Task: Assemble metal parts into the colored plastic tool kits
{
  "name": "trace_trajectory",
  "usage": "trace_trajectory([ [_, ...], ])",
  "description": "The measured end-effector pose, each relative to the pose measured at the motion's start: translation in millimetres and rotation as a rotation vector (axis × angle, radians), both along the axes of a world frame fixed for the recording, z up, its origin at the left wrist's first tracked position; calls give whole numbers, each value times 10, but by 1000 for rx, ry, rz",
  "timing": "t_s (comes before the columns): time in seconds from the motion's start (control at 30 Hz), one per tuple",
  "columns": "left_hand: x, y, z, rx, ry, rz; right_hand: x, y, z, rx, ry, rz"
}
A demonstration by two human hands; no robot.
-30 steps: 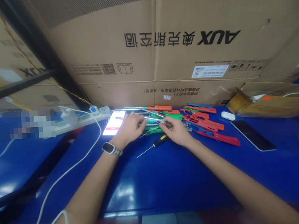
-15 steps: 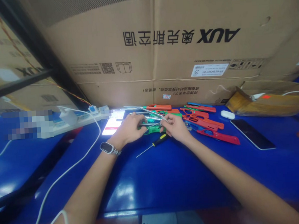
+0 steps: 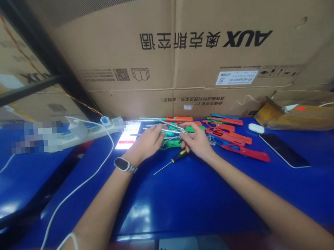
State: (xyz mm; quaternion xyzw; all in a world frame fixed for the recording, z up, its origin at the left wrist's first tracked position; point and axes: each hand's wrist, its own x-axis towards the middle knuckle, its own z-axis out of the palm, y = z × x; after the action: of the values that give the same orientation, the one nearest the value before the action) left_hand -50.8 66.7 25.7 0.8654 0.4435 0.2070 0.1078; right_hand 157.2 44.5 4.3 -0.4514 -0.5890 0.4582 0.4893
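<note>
My left hand (image 3: 148, 143), with a watch (image 3: 123, 164) on its wrist, has its fingers closed round one end of a thin silver metal tube (image 3: 171, 130). At the tube's other end, my right hand (image 3: 198, 142) pinches it between thumb and fingers; a thin wire hangs below. Beneath and behind the hands lie green lighter-handle parts (image 3: 171, 144) and an orange long-neck lighter (image 3: 179, 119). Several red and orange handle shells (image 3: 242, 152) lie to the right of my right hand. A black and yellow screwdriver (image 3: 180, 155) rests just in front of the hands.
A lit phone (image 3: 125, 142) lies left of my left hand, near a power strip (image 3: 93, 130) with a white cable (image 3: 82, 183). To the right are a dark phone (image 3: 284, 150), a white earbud case (image 3: 256, 128) and an open carton (image 3: 305, 118). A large cardboard box (image 3: 194, 10) stands behind.
My hands have shifted slightly, and the silver tube between them now sits a little higher and more plainly in view. The right fingers have opened a little. The camera view has drifted slightly.
</note>
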Motion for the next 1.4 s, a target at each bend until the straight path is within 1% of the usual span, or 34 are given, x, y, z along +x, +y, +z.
trace_trajectory([
  [0.07,-2,-10,0,-27,-25,0,-6,8,-18,66,-101,-47],
  [0.1,-4,-10,-5,-41,-34,3,-7,16,-26,108,-189,-79],
  [0.2,-17,10,-42,-85,-58,8,-3,53,-50,224,-549,-195],
  [0.27,-26,35,-80,-98,-69,9,-3,78,-68,243,-743,-246],
  [0.37,-41,77,-129,-92,-98,2,-7,92,-92,240,-861,-243],
  [0.47,-62,111,-149,-89,-160,-13,-6,75,-103,295,-891,-204],
  [0.57,-83,134,-148,-87,-190,-29,8,46,-97,391,-915,-179],
  [0.7,-89,149,-142,-65,-189,-42,15,15,-57,534,-913,-179],
  [0.8,-77,145,-137,-60,-188,-30,-7,11,-8,656,-929,-60],
  [0.83,-72,141,-134,-65,-193,-21,-15,16,6,676,-951,-17],
  [0.9,-66,135,-127,-79,-207,1,-18,37,28,665,-1013,18],
  [0.97,-65,131,-122,-90,-218,16,5,66,37,601,-1051,4],
  [1.07,-66,131,-119,-71,-214,16,78,115,25,528,-1038,28],
  [1.2,-58,121,-113,-65,-186,16,151,183,-9,515,-1009,74],
  [1.3,-51,104,-96,-82,-174,24,142,231,-5,481,-917,60],
  [1.4,-55,96,-69,-86,-187,19,104,262,41,433,-804,62],
])
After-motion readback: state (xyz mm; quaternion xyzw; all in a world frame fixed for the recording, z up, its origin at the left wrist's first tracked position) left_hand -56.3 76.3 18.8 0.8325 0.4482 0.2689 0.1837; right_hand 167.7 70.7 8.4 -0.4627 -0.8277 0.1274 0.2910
